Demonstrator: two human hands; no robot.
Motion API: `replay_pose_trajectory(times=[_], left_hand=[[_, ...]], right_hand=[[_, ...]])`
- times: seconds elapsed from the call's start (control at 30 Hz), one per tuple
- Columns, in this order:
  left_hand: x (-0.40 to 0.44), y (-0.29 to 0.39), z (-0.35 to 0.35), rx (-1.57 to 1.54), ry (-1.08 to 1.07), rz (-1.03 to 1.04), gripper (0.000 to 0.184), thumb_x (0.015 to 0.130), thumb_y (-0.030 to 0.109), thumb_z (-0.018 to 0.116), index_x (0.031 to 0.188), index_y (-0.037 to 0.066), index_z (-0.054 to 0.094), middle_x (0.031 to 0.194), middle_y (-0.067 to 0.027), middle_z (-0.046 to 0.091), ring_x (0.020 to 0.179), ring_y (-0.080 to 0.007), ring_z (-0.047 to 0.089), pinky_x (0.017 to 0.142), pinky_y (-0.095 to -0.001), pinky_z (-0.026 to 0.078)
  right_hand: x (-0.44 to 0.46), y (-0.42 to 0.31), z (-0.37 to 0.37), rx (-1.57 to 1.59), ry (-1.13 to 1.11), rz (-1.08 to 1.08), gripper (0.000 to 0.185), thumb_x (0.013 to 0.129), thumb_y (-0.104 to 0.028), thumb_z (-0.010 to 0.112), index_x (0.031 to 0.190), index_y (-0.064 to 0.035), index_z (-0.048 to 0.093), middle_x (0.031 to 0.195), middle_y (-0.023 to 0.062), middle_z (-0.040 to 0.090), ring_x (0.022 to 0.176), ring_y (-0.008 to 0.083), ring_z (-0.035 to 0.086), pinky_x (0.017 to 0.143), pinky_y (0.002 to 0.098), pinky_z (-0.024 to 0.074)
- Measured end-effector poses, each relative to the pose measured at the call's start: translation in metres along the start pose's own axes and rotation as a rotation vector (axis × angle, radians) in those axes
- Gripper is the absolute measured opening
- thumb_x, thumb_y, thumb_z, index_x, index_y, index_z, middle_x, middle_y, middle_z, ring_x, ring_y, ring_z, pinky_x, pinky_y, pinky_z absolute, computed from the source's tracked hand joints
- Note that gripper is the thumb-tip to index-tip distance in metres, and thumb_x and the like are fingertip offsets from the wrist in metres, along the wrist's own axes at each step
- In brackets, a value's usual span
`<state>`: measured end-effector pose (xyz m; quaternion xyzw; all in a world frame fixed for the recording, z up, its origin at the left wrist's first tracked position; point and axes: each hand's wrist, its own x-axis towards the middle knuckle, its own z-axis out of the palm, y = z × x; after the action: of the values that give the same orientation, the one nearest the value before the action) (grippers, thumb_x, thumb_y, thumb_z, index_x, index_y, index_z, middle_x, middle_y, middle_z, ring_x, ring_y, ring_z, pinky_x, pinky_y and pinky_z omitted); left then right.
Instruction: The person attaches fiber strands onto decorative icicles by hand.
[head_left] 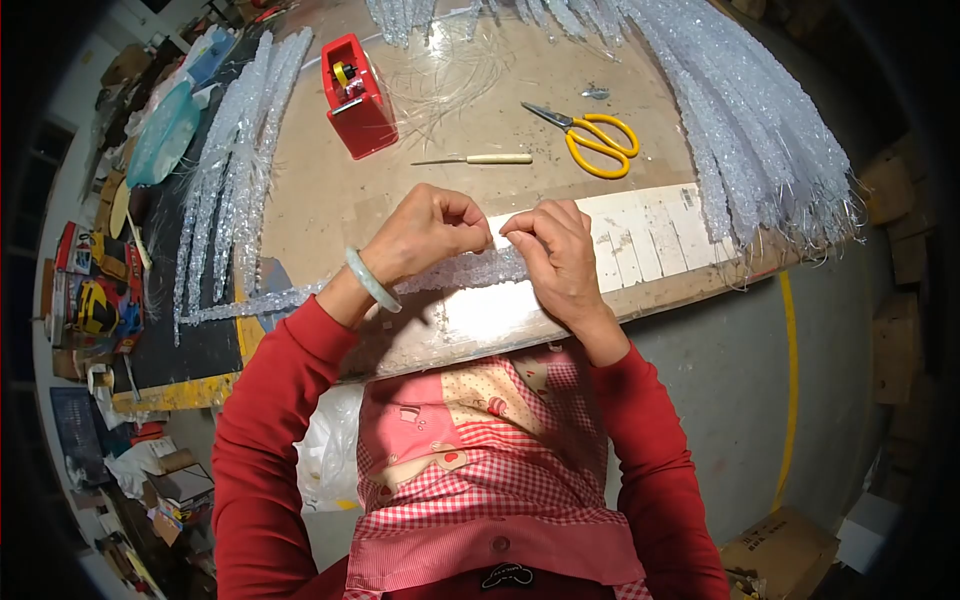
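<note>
Both hands work close together above the near edge of the table [300, 215], over a glittery, clear-looking strand [455, 272] that lies along that edge, its far-left end thinner and running out past the left forearm. The left hand [425, 235], with a pale bangle [372, 280] at the wrist, has thumb and forefinger closed in a pinch. The right hand [560, 255] is pinched too, its fingertips just beside the left's and its palm side over the strand. What sits between the fingertips is too fine to make out — perhaps a thread or a loose end.

The step in hand looks like fine finger work on one spot of the strand, such as tying or twisting. From here the next move calls for a small, even pull with both pinches kept closed, and the strand left flat.

Beyond the hands lie a wooden-handled awl [495, 159] and yellow-handled scissors [600, 147], both untouched, with a red tape dispenser [362, 125] standing to the left. More glittery strands [765, 140] are heaped at the right.
</note>
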<state>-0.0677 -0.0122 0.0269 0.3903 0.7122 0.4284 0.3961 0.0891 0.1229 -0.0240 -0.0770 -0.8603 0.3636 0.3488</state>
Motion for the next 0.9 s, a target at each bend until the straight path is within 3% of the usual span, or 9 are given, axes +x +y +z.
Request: replay_pose_trajectory(times=[0.33, 0.4, 0.6, 0.9], left_hand=[[-0.013, -0.006, 0.008, 0.032, 0.130, 0.079, 0.011, 0.080, 0.008, 0.071, 0.079, -0.003, 0.070, 0.073, 0.0010, 0.064, 0.067, -0.0053, 0.054, 0.061, -0.0224, 0.046], [-0.012, -0.010, 0.009, -0.117, 0.107, -0.023, 0.011, 0.083, 0.008, 0.069, 0.083, -0.002, 0.070, 0.076, 0.0003, 0.065, 0.071, -0.0057, 0.056, 0.065, -0.0220, 0.047], [-0.006, -0.008, 0.004, -0.275, -0.133, 0.064, 0.012, 0.092, 0.012, 0.060, 0.094, 0.001, 0.066, 0.087, 0.0025, 0.064, 0.082, -0.0044, 0.055, 0.074, -0.0192, 0.044], [-0.003, -0.002, -0.006, -0.316, -0.123, -0.074, 0.025, 0.097, 0.024, 0.057, 0.092, 0.003, 0.068, 0.083, 0.0002, 0.066, 0.075, -0.0051, 0.055, 0.068, -0.0200, 0.042]], right_hand=[[0.001, 0.001, 0.002, 0.000, 0.059, 0.027, 0.003, 0.085, -0.007, 0.066, 0.085, -0.0068, 0.068, 0.079, 0.0047, 0.058, 0.083, 0.0220, 0.053, 0.081, 0.0329, 0.0384], [0.001, 0.001, 0.003, 0.026, 0.053, 0.036, 0.002, 0.085, -0.007, 0.066, 0.085, -0.0068, 0.068, 0.078, 0.0042, 0.057, 0.082, 0.0214, 0.053, 0.081, 0.0324, 0.0380], [0.002, 0.000, 0.001, 0.043, 0.029, 0.019, 0.001, 0.086, -0.008, 0.065, 0.087, -0.0067, 0.066, 0.077, 0.0030, 0.056, 0.080, 0.0201, 0.052, 0.080, 0.0314, 0.0371], [0.001, -0.001, 0.000, 0.052, 0.042, 0.026, 0.002, 0.087, -0.008, 0.065, 0.088, -0.0064, 0.066, 0.079, 0.0029, 0.058, 0.081, 0.0199, 0.054, 0.082, 0.0321, 0.0377]])
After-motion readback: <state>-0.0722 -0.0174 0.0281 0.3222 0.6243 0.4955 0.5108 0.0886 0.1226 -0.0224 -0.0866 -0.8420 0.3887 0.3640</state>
